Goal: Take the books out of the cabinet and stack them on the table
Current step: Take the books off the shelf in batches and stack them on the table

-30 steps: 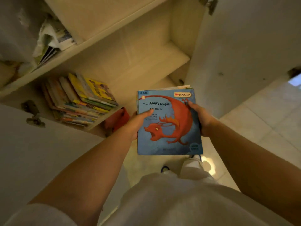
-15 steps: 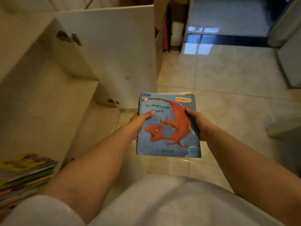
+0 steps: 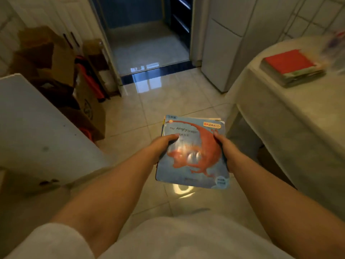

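A small pile of thin books hangs over the tiled floor in front of me; its top cover is blue with a red dragon. My left hand grips the pile's left edge, thumb on the cover. My right hand grips the right edge the same way. To the right stands the table under a pale cloth. A stack of books with a red cover on top lies near the table's far side. The cabinet's open white door fills the left; the shelves are out of view.
Cardboard boxes and red items crowd the left wall behind the cabinet door. A doorway with a dark threshold opens straight ahead. A white appliance stands right of it. Glossy tiled floor lies between door and table.
My view has swung right, away from the cabinet shelves toward the table. Both hands keep the same hold on the pile of books, which has come along.
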